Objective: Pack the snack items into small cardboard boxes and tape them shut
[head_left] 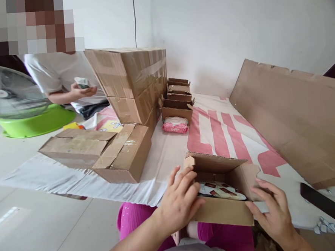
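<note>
A small open cardboard box (224, 211) stands before me at the table's near edge. Inside lies a flat item (221, 189) with a white, dark red and green print; its kind I cannot make out. My left hand (180, 200) rests over the box's left side, fingers stretched and spread. At the right side, my right hand (274, 206) has its thumb by the front corner and its bent fingers by the raised side flap, thumb and fingers apart. The far flap stands up. Beyond the box, a pink wipes packet (175, 125) lies on the cloth.
Stacked taped cartons (137, 76) rise left of a row of small open boxes (176, 110). Two closed boxes (123, 152) lie nearer. A large cardboard sheet (294, 117) leans at right, near a black phone-like object (327, 206). Behind, a person (59, 73) holds a small packet; a fan (6, 91) stands left.
</note>
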Action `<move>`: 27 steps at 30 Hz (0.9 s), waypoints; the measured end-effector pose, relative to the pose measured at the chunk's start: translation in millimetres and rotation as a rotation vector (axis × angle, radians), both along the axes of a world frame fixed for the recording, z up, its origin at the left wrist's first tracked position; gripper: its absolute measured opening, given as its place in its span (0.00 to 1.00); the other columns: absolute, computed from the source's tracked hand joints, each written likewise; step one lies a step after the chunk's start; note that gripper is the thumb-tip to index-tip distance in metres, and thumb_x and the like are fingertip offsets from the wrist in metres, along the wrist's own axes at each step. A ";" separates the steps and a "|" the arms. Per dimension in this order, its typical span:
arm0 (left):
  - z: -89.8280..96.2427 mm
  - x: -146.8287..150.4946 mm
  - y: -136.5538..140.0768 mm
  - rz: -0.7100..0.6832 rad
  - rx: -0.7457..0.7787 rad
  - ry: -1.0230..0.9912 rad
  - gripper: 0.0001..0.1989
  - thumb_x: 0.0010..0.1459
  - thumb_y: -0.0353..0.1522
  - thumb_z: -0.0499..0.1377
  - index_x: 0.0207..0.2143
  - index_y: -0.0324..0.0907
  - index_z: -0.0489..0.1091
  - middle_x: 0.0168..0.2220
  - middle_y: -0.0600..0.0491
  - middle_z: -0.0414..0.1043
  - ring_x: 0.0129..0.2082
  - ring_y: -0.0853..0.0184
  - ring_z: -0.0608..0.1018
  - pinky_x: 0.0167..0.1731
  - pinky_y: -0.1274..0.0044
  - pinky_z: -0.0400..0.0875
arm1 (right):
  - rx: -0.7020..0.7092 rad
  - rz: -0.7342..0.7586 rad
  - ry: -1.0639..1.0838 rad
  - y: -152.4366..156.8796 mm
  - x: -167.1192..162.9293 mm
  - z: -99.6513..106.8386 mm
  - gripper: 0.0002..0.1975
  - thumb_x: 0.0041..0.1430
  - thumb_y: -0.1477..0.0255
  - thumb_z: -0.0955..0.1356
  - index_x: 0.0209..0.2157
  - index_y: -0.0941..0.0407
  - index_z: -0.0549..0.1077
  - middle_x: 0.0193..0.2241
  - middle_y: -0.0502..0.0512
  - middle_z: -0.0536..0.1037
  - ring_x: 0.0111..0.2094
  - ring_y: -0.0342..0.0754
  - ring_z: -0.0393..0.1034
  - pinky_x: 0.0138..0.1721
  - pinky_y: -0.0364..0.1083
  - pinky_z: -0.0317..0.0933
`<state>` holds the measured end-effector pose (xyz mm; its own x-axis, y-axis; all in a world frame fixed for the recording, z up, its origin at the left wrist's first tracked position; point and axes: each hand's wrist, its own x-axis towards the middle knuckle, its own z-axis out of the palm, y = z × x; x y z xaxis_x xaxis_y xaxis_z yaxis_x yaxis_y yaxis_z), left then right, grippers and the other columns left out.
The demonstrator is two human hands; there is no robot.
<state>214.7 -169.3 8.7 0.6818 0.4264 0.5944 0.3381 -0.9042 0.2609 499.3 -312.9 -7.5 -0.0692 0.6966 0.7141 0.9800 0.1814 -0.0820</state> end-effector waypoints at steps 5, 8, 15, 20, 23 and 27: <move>-21.3 -12.9 8.4 0.315 -0.368 -0.323 0.12 0.59 0.35 0.59 0.44 0.45 0.62 0.50 0.45 0.67 0.50 0.57 0.73 0.46 0.66 0.71 | -0.084 -0.069 -0.069 3.4 18.0 1.8 0.12 0.60 0.68 0.67 0.45 0.53 0.72 0.38 0.56 0.77 0.47 0.58 0.69 0.51 0.59 0.60; -40.9 -12.4 11.7 0.305 -0.744 -0.387 0.15 0.59 0.42 0.57 0.43 0.44 0.61 0.40 0.50 0.69 0.39 0.61 0.75 0.36 0.71 0.73 | -0.113 -0.042 -0.033 10.2 17.1 7.3 0.10 0.60 0.69 0.67 0.43 0.54 0.73 0.39 0.57 0.77 0.47 0.56 0.70 0.50 0.56 0.62; -58.7 -8.5 8.9 0.207 -0.828 -0.505 0.16 0.62 0.43 0.55 0.46 0.45 0.62 0.50 0.46 0.64 0.53 0.58 0.69 0.50 0.65 0.68 | -0.473 0.204 -0.061 41.1 14.1 37.1 0.10 0.64 0.69 0.64 0.41 0.51 0.77 0.39 0.52 0.80 0.43 0.49 0.72 0.44 0.49 0.68; -48.6 -13.6 7.1 0.159 -0.642 -0.341 0.13 0.66 0.38 0.50 0.47 0.47 0.71 0.64 0.47 0.45 0.64 0.53 0.57 0.53 0.64 0.68 | -0.704 0.267 -0.142 60.4 11.1 53.0 0.09 0.62 0.70 0.66 0.34 0.48 0.79 0.36 0.49 0.81 0.38 0.49 0.73 0.41 0.51 0.65; -44.5 -15.7 7.5 0.118 -0.664 -0.303 0.14 0.67 0.38 0.48 0.47 0.47 0.72 0.65 0.47 0.47 0.65 0.52 0.56 0.54 0.63 0.68 | -0.708 0.241 -0.153 63.1 5.1 54.0 0.12 0.63 0.74 0.63 0.34 0.50 0.79 0.34 0.51 0.80 0.37 0.49 0.72 0.42 0.51 0.63; -43.1 -15.2 9.0 0.051 -0.692 -0.291 0.14 0.64 0.41 0.52 0.48 0.46 0.69 0.65 0.45 0.47 0.65 0.50 0.56 0.53 0.62 0.69 | -0.607 0.100 -0.125 67.2 -0.6 48.2 0.15 0.61 0.78 0.61 0.44 0.53 0.76 0.38 0.55 0.80 0.39 0.51 0.73 0.43 0.53 0.63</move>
